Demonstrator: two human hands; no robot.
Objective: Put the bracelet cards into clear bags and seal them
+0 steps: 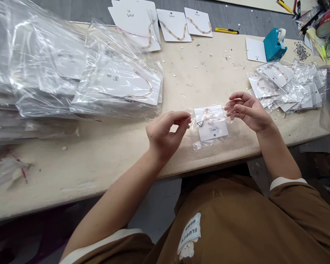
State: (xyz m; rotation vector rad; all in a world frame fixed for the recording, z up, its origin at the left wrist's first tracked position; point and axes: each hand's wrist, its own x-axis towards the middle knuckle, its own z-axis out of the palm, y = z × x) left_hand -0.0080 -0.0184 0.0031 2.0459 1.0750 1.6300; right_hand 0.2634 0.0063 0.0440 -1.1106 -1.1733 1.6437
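Observation:
A small clear plastic bag [197,145] with a white jewellery card [213,126] inside lies near the table's front edge. A printed recycling mark and a small barcode label show on it. My left hand [167,132] is closed, thumb and forefinger pinched at the bag's upper left edge. Just beyond the bag's upper right side is my right hand [247,110], its fingers curved and apart. Whether its fingertips touch the clear film there is hard to see.
Large clear bags of carded jewellery [118,88] cover the left. Necklace cards [174,27] and a yellow cutter [227,30] lie at the back. To the right are a pile of bagged cards [288,86], a teal tape dispenser [273,46] and small metal pieces [301,51].

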